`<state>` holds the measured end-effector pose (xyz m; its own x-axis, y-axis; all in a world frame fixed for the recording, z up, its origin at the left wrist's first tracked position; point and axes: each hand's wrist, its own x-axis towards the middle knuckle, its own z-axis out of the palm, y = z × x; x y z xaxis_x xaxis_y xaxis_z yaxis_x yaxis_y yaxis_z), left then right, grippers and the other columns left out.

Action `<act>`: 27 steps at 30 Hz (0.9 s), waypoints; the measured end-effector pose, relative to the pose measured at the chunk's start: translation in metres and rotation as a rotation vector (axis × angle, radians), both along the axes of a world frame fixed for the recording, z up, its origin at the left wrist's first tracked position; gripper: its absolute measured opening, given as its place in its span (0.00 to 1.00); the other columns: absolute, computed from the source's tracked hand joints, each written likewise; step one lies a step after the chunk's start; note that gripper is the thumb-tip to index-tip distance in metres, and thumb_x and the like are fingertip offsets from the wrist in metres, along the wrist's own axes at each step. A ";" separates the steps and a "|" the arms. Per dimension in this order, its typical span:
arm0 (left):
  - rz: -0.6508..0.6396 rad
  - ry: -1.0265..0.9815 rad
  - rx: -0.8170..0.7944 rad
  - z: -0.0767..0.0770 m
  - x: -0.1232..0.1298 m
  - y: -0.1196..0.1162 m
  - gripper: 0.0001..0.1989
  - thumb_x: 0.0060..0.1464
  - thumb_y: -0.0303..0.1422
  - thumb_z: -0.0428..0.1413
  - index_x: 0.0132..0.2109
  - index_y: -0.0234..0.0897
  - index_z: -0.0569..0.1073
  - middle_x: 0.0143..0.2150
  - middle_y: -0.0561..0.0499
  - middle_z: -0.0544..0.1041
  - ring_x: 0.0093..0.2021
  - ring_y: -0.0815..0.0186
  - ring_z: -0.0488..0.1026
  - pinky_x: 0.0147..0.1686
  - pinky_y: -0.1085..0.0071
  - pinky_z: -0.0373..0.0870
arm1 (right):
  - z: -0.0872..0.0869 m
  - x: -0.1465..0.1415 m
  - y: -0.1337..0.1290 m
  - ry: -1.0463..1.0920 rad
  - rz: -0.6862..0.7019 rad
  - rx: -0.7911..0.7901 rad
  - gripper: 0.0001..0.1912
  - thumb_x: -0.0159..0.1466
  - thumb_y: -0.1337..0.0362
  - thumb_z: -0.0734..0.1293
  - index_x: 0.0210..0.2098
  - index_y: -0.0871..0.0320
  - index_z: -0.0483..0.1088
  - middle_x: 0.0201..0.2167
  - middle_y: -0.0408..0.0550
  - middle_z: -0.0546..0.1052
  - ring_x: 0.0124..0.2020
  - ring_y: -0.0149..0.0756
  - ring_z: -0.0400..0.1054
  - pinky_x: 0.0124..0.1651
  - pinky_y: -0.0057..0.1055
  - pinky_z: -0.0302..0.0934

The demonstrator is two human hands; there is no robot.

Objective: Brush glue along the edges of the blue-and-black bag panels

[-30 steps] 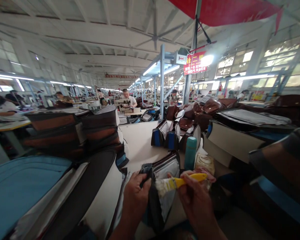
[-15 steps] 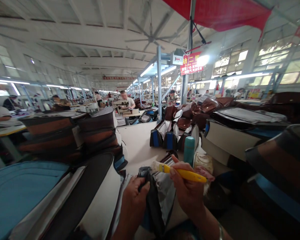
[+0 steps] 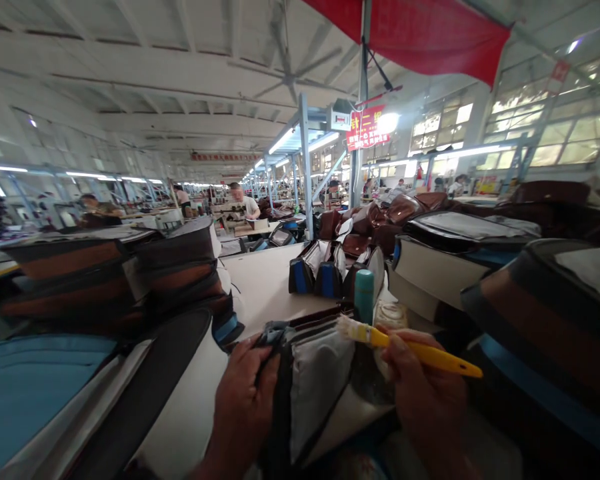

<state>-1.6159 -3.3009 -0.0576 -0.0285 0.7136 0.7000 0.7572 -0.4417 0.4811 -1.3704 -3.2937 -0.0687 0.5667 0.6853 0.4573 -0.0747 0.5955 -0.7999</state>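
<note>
My left hand (image 3: 245, 397) grips the upper left edge of a dark bag piece (image 3: 321, 380) with a grey lining, low in the middle of the head view. My right hand (image 3: 425, 393) is closed around a yellow-handled brush (image 3: 415, 350). The brush's pale bristles point left, at the upper right edge of the grey lining; whether they touch it I cannot tell. Just behind the brush stands a teal bottle (image 3: 364, 297), upright, beside a pale crumpled item (image 3: 391, 315).
Stacked brown and black bag parts (image 3: 70, 267) and a blue panel (image 3: 40, 393) lie at the left. More stacked parts (image 3: 535, 313) rise at the right. Blue-striped pieces (image 3: 329, 273) stand on the white table (image 3: 260, 273). A person (image 3: 247, 205) sits farther back.
My right hand and the brush have moved right, away from my left hand. The bag piece's grey lining now faces me more widely. The whole view has shifted slightly.
</note>
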 end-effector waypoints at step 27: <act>0.070 -0.169 -0.548 -0.084 0.023 0.187 0.22 0.68 0.46 0.46 0.47 0.33 0.77 0.46 0.42 0.80 0.48 0.56 0.77 0.52 0.56 0.71 | -0.178 0.126 0.043 -0.689 -0.323 -0.633 0.24 0.67 0.45 0.61 0.36 0.61 0.74 0.30 0.53 0.78 0.33 0.42 0.73 0.38 0.37 0.67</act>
